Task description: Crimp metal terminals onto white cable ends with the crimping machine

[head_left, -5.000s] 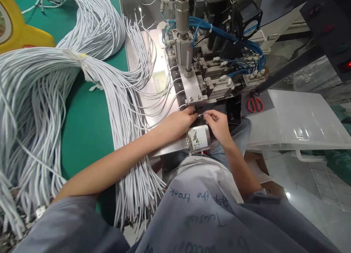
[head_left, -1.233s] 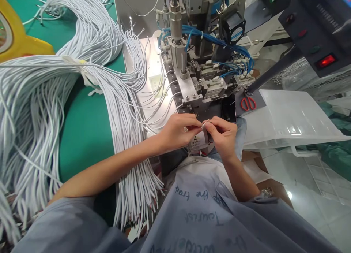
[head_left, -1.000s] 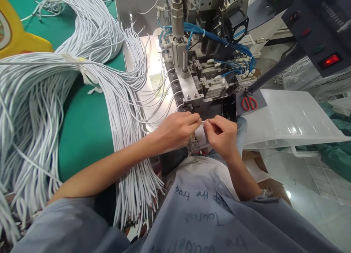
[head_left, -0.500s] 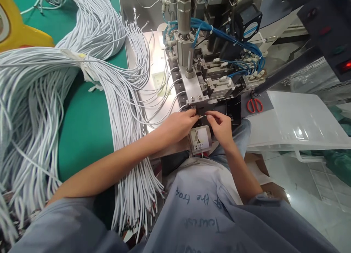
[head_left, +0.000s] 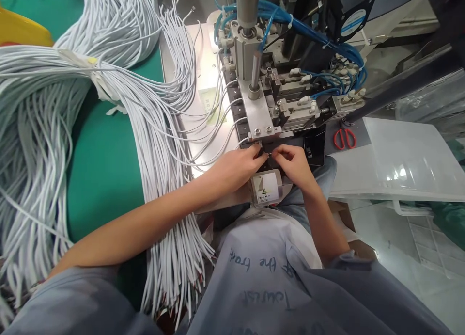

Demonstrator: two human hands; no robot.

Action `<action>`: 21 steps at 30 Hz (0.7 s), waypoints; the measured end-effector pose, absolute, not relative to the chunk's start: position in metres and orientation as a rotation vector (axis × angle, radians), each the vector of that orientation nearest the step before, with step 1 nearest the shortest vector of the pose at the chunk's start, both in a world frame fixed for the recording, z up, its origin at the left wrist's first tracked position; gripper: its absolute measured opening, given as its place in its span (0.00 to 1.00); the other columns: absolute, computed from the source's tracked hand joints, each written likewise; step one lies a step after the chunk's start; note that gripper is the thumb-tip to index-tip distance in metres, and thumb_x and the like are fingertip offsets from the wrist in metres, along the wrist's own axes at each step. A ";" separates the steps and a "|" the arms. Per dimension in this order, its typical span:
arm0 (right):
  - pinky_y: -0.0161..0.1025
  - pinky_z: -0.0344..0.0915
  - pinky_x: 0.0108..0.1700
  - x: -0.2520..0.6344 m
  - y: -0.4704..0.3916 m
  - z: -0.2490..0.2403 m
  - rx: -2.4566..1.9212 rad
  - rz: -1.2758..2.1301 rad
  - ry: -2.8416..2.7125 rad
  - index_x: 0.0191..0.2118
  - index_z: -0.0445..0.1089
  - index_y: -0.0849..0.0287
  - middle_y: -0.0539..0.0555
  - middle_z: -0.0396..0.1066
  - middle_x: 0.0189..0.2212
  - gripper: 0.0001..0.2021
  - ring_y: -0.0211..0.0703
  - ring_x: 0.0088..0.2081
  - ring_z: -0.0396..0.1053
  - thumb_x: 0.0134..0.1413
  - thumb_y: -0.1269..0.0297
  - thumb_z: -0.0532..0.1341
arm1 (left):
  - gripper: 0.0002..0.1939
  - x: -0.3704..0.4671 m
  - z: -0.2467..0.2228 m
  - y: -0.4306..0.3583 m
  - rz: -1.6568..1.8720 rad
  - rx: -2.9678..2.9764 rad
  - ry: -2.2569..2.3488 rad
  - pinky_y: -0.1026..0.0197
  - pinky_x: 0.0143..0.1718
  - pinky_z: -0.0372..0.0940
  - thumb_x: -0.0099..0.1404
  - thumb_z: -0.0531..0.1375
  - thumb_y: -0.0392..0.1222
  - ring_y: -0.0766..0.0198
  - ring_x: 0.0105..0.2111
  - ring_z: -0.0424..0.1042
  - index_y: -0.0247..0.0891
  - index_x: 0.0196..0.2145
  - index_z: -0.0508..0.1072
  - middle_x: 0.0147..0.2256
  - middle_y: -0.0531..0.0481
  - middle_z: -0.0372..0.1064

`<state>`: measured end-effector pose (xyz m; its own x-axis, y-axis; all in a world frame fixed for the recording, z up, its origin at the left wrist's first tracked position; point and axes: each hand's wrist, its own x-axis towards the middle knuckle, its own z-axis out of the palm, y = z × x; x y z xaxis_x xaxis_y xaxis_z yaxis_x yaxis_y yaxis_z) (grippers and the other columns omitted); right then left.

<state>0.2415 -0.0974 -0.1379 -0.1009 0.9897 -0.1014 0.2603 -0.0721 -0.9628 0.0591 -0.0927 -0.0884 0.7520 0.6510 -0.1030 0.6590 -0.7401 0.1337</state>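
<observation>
Both hands meet at the front of a metal press machine, just below its lower plate. My left hand is closed, with thumb and forefinger pinching a thin wire end. My right hand is closed too, its fingertips pinched at the other side of the same wire end. Most of that piece is hidden by the fingers. White cables run from the left into a row of black slots along the machine's side. A clear guard with a label sits just below the hands.
Large bundles of white cable cover much of the green mat on the left. Blue air hoses arch over the machine. At right are a black tray, red-handled scissors and a translucent white sheet.
The head view has shifted slightly, so the machine appears larger and higher. My fingertips have come a little closer together around the wire end.
</observation>
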 end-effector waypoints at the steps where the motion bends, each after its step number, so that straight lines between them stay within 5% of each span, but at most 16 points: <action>1: 0.33 0.59 0.29 0.243 -0.096 -0.137 -1.406 1.250 -1.457 0.22 0.67 0.60 0.48 0.67 0.20 0.07 0.35 0.25 0.62 0.47 0.66 0.58 | 0.19 0.059 -0.089 -0.093 -0.082 2.806 1.047 0.63 0.29 0.62 0.67 0.44 0.30 0.64 0.31 0.71 0.33 0.53 0.64 0.37 0.44 0.66; 21: 0.34 0.57 0.28 0.242 -0.095 -0.137 -1.395 1.251 -1.521 0.23 0.65 0.59 0.47 0.64 0.21 0.07 0.34 0.24 0.59 0.50 0.66 0.56 | 0.18 0.061 -0.081 -0.092 -0.233 2.907 0.972 0.61 0.32 0.64 0.66 0.46 0.28 0.62 0.34 0.70 0.29 0.53 0.63 0.40 0.41 0.66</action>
<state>0.2422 -0.0954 -0.1366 -0.1631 0.9812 -0.1034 0.2912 -0.0523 -0.9552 0.0615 -0.0922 -0.0809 0.7886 0.5924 -0.1648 0.6026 -0.7978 0.0159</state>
